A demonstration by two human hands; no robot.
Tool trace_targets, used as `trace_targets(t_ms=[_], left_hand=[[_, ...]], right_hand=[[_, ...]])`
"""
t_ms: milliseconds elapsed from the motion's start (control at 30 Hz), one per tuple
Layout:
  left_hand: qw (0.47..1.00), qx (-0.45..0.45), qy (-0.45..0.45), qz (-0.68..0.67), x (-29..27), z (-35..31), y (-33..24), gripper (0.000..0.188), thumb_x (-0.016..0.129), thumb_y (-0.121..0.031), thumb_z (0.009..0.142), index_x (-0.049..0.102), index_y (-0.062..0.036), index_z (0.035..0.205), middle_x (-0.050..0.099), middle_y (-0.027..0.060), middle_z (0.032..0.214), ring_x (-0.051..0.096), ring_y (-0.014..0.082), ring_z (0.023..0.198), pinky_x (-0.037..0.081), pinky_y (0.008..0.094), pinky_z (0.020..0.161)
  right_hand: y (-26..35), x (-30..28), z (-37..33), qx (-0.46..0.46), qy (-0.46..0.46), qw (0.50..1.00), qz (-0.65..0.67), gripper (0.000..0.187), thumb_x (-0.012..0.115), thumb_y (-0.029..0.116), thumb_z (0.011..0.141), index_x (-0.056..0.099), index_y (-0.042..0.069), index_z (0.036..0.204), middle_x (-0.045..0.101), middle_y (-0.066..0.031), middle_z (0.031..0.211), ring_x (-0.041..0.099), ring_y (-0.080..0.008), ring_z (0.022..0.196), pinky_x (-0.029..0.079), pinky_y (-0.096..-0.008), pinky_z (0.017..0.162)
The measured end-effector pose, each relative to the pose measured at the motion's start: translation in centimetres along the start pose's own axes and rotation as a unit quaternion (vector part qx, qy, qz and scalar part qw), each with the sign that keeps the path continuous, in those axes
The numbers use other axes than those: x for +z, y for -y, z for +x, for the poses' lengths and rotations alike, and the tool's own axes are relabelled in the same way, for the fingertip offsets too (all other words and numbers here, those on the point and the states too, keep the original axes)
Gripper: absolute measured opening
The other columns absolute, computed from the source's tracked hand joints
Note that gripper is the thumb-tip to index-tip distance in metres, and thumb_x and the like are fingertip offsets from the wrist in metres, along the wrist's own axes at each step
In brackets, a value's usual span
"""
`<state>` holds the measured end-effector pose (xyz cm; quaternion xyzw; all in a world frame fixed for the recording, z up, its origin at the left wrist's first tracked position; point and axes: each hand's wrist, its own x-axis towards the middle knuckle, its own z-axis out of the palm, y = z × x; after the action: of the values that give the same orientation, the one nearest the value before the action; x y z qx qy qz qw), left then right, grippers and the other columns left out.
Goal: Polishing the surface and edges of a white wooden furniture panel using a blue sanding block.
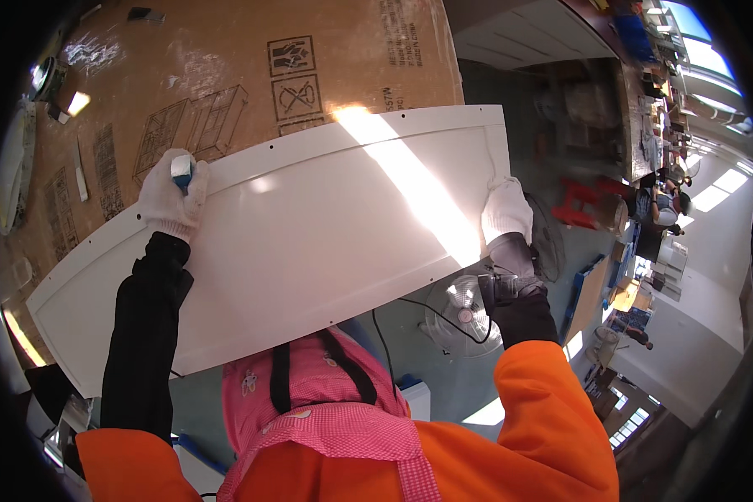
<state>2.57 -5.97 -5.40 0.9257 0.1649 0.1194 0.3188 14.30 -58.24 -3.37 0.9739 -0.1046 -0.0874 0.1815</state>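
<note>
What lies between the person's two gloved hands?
In the head view, the white panel spans from the left hand to the right hand, crossed by a bright streak of light.

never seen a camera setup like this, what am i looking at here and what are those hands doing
There is no machine here, just a person wearing white gloves. The single picture comes from a wide fisheye camera on that person's head, looking down, so straight edges bend toward the rim. The orange sleeves and pink apron at the bottom are the wearer's own.

The left hand holds a small blue and white object, too small to name, over the edge of a large white panel. The right hand grips the panel's right end. Beyond the panel is a brown cardboard surface with a slim white tool lying on it. A fan stands below.
</note>
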Motion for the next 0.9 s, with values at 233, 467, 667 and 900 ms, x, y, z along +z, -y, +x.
trace_targets(t_ms=[233, 467, 667, 900], left_hand=[[1.0, -0.003, 0.004, 0.022, 1.1, 0.5, -0.1, 0.026, 0.066, -0.034, 0.092, 0.063, -0.0081, 0.096, 0.061, 0.0058, 0.078, 0.061, 0.0203, 0.073, 0.05, 0.0324, 0.072], [1.0, -0.007, 0.01, 0.012, 1.0, 0.6, -0.3, 0.026, 0.066, -0.033, 0.092, 0.064, -0.0078, 0.096, 0.062, 0.0068, 0.078, 0.062, 0.0217, 0.074, 0.05, 0.0334, 0.072], [0.999, 0.001, 0.001, 0.034, 0.6, 0.4, 0.7, 0.026, 0.067, -0.034, 0.092, 0.065, -0.008, 0.097, 0.062, 0.0067, 0.078, 0.062, 0.0207, 0.074, 0.05, 0.0329, 0.073], [1.0, 0.004, 0.006, 0.022, 0.6, 0.4, 0.1, 0.024, 0.069, -0.031, 0.091, 0.065, -0.0079, 0.097, 0.062, 0.0045, 0.079, 0.06, 0.0168, 0.075, 0.049, 0.0308, 0.073]], right_hand=[[-2.3, 2.9, -0.4, 0.298, 0.248, 0.878, -0.281, 0.023, 0.076, 0.029, 0.082, 0.077, 0.008, 0.09, 0.076, -0.0171, 0.1, 0.076, -0.0325, 0.09, 0.063, -0.0433, 0.071], [-1.7, -5.2, -6.2, -0.015, 0.291, 0.951, -0.104, 0.032, 0.077, 0.038, 0.079, 0.077, 0.008, 0.092, 0.076, -0.0138, 0.083, 0.076, -0.029, 0.08, 0.061, -0.0405, 0.07], [-1.2, -4.9, -6.0, -0.041, 0.213, 0.972, -0.087, 0.04, 0.065, 0.046, 0.088, 0.077, 0.008, 0.091, 0.075, -0.0155, 0.085, 0.075, -0.0337, 0.086, 0.061, -0.0444, 0.074], [-2.7, -4.0, -5.4, -0.051, 0.223, 0.968, -0.102, 0.04, 0.062, 0.045, 0.091, 0.076, 0.007, 0.092, 0.075, -0.0163, 0.091, 0.075, -0.0348, 0.088, 0.06, -0.0462, 0.075]])
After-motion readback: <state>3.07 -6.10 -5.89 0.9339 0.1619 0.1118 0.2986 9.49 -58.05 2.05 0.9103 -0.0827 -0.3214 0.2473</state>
